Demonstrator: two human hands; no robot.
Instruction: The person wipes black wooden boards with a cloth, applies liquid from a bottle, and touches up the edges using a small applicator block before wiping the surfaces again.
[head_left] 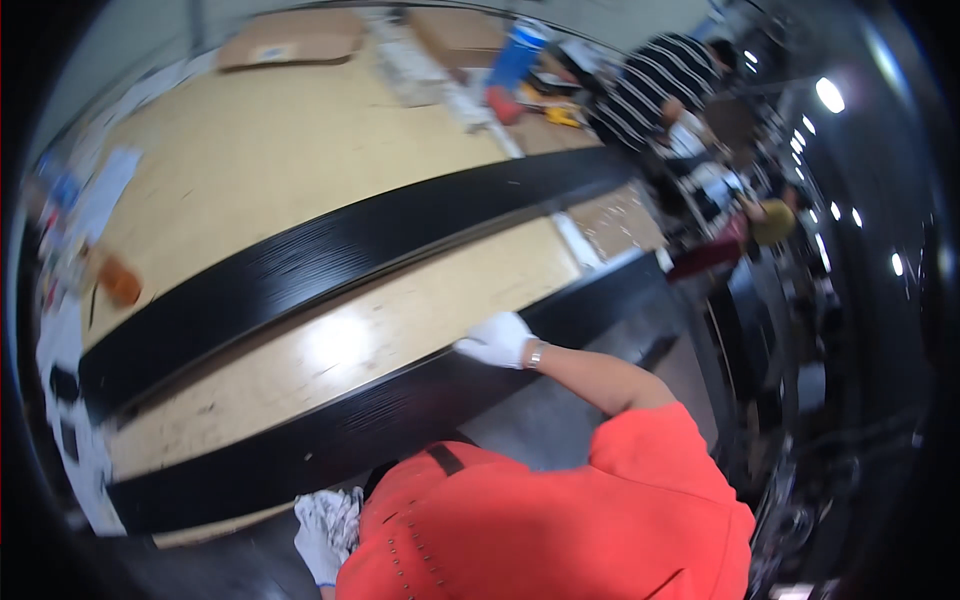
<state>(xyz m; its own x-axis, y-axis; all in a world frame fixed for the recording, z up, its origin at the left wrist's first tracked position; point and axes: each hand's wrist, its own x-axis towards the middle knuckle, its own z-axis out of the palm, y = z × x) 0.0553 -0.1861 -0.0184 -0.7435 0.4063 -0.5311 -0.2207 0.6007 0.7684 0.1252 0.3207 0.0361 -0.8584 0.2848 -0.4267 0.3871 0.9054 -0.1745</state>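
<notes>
A long black board [400, 408] with a wood-grain face lies along the near edge of a pale wooden table. My right hand [497, 341], in a white glove, is closed over the far edge of this board near its middle; its fingertips are partly hidden. Low at the left, my left hand [316, 552], also gloved in white, holds a bunched white-and-grey cloth [343, 512] just off the board's near side. A second black board [360, 240] lies farther back, roughly parallel to the first, with a strip of table between them.
The pale tabletop [300, 150] stretches beyond the boards. Flat cardboard [292, 38] lies at the far edge. A blue cylinder [520, 50] and a yellow tool [562, 115] stand at the far right. An orange bottle-like object [118, 280] is at left. A person in a striped shirt [655, 85] bends nearby.
</notes>
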